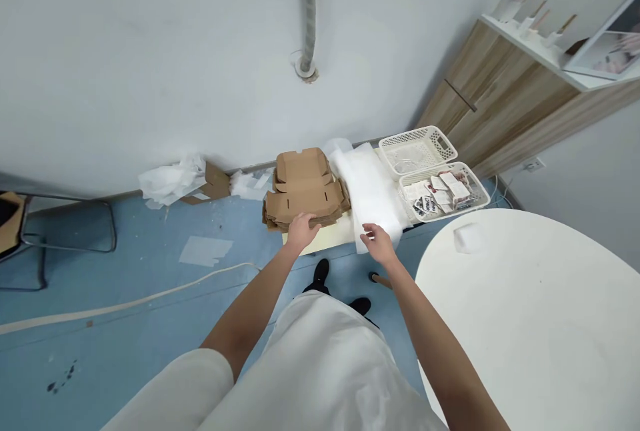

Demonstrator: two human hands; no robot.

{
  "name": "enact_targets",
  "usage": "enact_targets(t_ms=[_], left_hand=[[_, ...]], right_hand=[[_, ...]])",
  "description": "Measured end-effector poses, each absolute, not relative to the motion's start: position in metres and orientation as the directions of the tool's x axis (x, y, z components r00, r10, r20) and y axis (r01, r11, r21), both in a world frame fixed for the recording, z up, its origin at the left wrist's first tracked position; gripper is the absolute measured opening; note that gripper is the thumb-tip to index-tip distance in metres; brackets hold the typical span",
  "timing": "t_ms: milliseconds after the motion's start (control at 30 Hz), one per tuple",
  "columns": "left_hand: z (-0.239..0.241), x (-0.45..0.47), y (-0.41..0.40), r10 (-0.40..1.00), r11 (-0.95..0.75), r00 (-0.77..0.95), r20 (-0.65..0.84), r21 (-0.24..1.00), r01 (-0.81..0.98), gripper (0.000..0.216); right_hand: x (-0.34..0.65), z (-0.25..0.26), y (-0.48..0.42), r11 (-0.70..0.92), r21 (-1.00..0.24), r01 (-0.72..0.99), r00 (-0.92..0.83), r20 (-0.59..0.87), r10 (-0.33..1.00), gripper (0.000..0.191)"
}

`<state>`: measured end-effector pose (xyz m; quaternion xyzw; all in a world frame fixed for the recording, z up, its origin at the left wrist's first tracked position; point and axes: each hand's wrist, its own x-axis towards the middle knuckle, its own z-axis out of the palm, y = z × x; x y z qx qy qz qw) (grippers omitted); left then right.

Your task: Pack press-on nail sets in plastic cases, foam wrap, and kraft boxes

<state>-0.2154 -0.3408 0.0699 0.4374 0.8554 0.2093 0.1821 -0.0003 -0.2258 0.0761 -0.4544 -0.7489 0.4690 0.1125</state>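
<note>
A stack of flat, unfolded brown cardboard boxes (305,184) lies on a low surface by the wall. My left hand (302,233) is at the stack's front edge, thumb and fingers apart; whether it touches the cardboard is hard to tell. To the right of the boxes, white foam sheets (373,194) lie in a pile and hang over the front edge. Over their lower end is my right hand (379,243), fingers spread and nothing visible in them.
Two white plastic baskets (423,171) stand right of the foam, the nearer with small packets (445,189). A round white table (530,311) is at my right, a wooden cabinet (500,77) behind. Crumpled wrapping (173,181) and a chair frame (70,251) are at left.
</note>
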Motion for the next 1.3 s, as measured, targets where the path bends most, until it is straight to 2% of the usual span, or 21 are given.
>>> enact_targets(t_ms=[167, 367, 500, 633, 767, 867, 933, 1000, 1100, 1200, 1300], left_hand=[[0.057, -0.249, -0.33, 0.883, 0.467, -0.435, -0.176, 0.431, 0.772, 0.033], [0.043, -0.272, -0.321, 0.96, 0.278, -0.213, -0.181, 0.54, 0.794, 0.027], [0.046, -0.279, -0.319, 0.969, 0.244, -0.181, -0.168, 0.542, 0.804, 0.03], [0.058, -0.282, -0.321, 0.969, 0.242, -0.226, -0.098, 0.552, 0.798, 0.032], [0.071, -0.283, -0.329, 0.963, 0.232, -0.269, -0.032, 0.612, 0.756, 0.03], [0.08, -0.283, -0.336, 0.961, 0.179, -0.272, 0.038, 0.663, 0.726, 0.026], [0.084, -0.282, -0.341, 0.961, 0.145, -0.265, 0.077, 0.678, 0.721, 0.025], [0.087, -0.28, -0.346, 0.96, 0.137, -0.265, 0.09, 0.675, 0.725, 0.025], [0.089, -0.279, -0.355, 0.942, 0.193, -0.326, 0.082, 0.661, 0.725, 0.032], [0.086, -0.28, -0.36, 0.874, 0.349, -0.485, 0.034, 0.649, 0.676, 0.051], [0.081, -0.283, -0.359, 0.798, 0.483, -0.601, -0.043, 0.642, 0.596, 0.058]], right_hand=[[-0.068, 0.067, -0.218, 0.153, -0.796, 0.586, -0.56, -0.261, 0.786, 0.033], [-0.102, 0.073, -0.235, -0.011, -0.828, 0.56, -0.421, -0.297, 0.857, 0.033], [-0.113, 0.079, -0.247, -0.078, -0.841, 0.536, -0.295, -0.273, 0.916, 0.032], [-0.121, 0.086, -0.24, -0.107, -0.833, 0.543, -0.234, -0.272, 0.934, 0.047], [-0.131, 0.105, -0.221, -0.043, -0.82, 0.57, -0.247, -0.221, 0.944, 0.061], [-0.14, 0.122, -0.21, 0.071, -0.776, 0.626, -0.31, -0.164, 0.936, 0.044], [-0.145, 0.131, -0.206, 0.168, -0.704, 0.69, -0.339, -0.11, 0.934, 0.026], [-0.148, 0.137, -0.205, 0.23, -0.639, 0.734, -0.336, -0.048, 0.941, 0.018], [-0.146, 0.142, -0.207, 0.239, -0.643, 0.728, -0.304, 0.011, 0.953, 0.019], [-0.138, 0.149, -0.209, 0.245, -0.692, 0.679, -0.274, 0.071, 0.959, 0.024], [-0.123, 0.16, -0.212, 0.258, -0.742, 0.619, -0.231, 0.142, 0.962, 0.03]])
